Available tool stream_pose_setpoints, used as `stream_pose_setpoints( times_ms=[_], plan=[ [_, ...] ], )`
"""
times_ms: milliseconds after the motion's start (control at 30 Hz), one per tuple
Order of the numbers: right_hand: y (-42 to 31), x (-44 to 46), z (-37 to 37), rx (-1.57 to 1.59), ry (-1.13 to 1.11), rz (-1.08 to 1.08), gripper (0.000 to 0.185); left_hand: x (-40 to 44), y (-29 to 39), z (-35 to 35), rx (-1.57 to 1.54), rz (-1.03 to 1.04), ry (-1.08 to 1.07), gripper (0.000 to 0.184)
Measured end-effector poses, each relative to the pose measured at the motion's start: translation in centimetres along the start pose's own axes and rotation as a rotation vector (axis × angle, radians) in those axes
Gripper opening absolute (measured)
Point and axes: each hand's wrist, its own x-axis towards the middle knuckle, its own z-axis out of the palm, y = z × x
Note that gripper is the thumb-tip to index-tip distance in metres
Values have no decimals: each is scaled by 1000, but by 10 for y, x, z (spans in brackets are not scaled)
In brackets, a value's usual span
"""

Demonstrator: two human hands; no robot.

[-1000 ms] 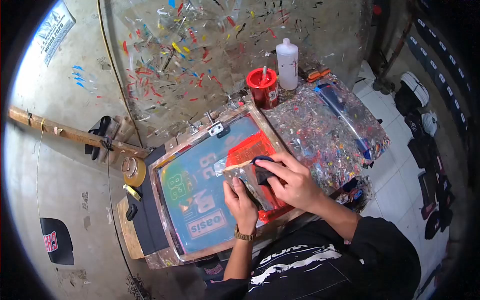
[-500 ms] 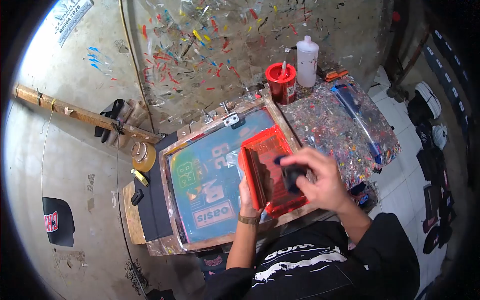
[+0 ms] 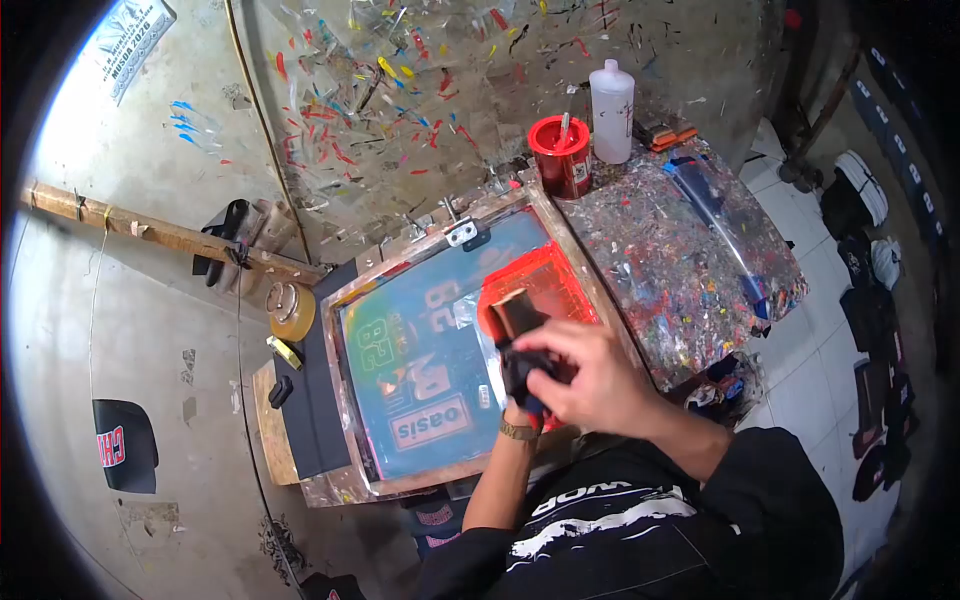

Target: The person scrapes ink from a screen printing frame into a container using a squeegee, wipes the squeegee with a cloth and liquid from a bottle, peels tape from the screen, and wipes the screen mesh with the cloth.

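Observation:
A squeegee-like tool (image 3: 517,316) with a dark blade and red ink stands tilted over the screen. My left hand (image 3: 522,412) grips its lower end, mostly hidden behind the cloth and my other hand. A dark cloth (image 3: 523,372) is pinched in my right hand (image 3: 585,378) and touches the tool. Below lies a framed printing screen (image 3: 455,352) with a blue mesh, reversed lettering and an "oasis" box. Red ink (image 3: 532,268) covers the mesh's right part. A metal hinge clamp (image 3: 461,235) sits at the frame's back edge.
Right of the screen, a paint-spotted table (image 3: 690,270) bears a red ink can (image 3: 560,155), a white bottle (image 3: 612,112) and a clear-and-blue sheet (image 3: 718,228). A tape roll (image 3: 291,311) is at the left. A wooden pole (image 3: 160,232) crosses the left wall.
The tool has turned from its broad red side to a more upright, end-on pose. My right hand and the cloth have moved left onto it.

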Motion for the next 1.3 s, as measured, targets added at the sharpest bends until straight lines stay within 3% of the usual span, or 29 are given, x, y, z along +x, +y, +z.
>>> stream_pose_setpoints(
  times_ms=[67, 100, 167, 233, 300, 333, 400, 467, 600, 700, 767, 800, 867, 933, 967, 1033, 1100, 1133, 1233, 1300],
  plan=[
    [-9, -20, 0, 11, -107, 104, 24, 7, 15, -4, -112, -26, -102, 49],
    [-8, -28, 0, 36, -139, 146, 23, 14, 24, -14, 16, -58, -125, 49],
    [-8, -33, -2, 88, -141, 200, 21, 20, 27, 17, 12, 50, -147, 47],
    [-6, -32, -7, 192, -182, 314, 22, 24, 29, 9, 124, 60, -389, 51],
    [-9, -19, -12, 337, -152, 413, 28, 4, 13, -7, 179, 46, -36, 63],
    [-11, -11, -14, 385, -125, 354, 30, -6, 5, -15, 198, 31, 137, 70],
    [-23, 4, -20, 525, -107, 346, 25, -9, -1, -30, 174, 30, 220, 74],
    [-21, 4, -18, 579, -128, 350, 24, -4, 2, -42, 166, 82, 177, 78],
    [-4, -22, -1, 623, -164, 362, 15, 20, 41, 14, 235, 236, -222, 74],
    [4, -31, -1, 559, -159, 398, 14, 23, 50, 14, 322, 179, -339, 73],
    [-9, -20, -6, 507, -198, 465, 20, 18, 31, -11, 170, 159, -216, 72],
    [-7, -14, -5, 574, -122, 330, 18, 8, 23, -19, 153, 113, -102, 73],
    [-16, 2, -7, 729, -74, 323, 17, -7, 6, -31, 140, 49, 89, 74],
    [-14, 5, -4, 746, -60, 283, 17, -9, 5, -28, 125, 59, 113, 75],
    [-12, 0, -3, 744, -63, 287, 17, -4, 10, -29, 116, 93, 78, 75],
    [-6, -14, -2, 432, -115, 233, 17, 16, 31, -8, 99, 185, -113, 76],
    [-1, -32, 3, 462, -158, 431, 19, 31, 50, 11, 96, 228, -291, 77],
    [0, -34, 3, 474, -141, 419, 19, 37, 54, 13, 84, 207, -346, 78],
    [-6, -21, -8, 397, -109, 328, 19, 32, 38, -11, 9, 48, -413, 79],
    [-21, -5, -15, 610, -64, 377, 20, 26, 22, -7, -22, 22, -365, 79]
  ],
)
